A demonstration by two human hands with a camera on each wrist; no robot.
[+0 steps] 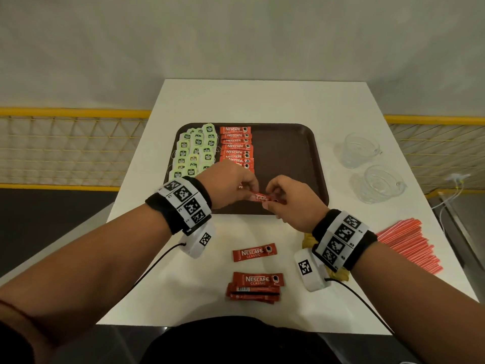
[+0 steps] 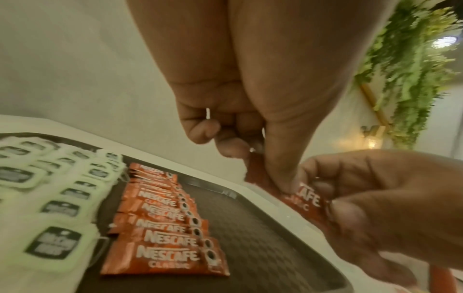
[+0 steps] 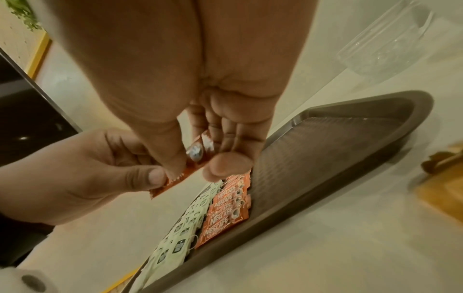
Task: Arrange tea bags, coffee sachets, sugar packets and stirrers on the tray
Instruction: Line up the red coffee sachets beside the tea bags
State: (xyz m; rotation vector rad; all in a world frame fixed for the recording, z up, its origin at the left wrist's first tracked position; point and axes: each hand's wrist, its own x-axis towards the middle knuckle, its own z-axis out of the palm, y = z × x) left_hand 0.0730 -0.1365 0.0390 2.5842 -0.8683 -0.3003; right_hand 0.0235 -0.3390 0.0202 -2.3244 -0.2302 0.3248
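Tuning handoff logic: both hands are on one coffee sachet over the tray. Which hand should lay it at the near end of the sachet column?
Probably left. The left hand pinches the sachet at the end nearer the sachet column; the right hand holds the end over the tray's bare middle.

Brown tray holds green tea bags at left, a column of red coffee sachets beside them; one red sachet pinched above its near edge; loose sachets, red stirrers on the table
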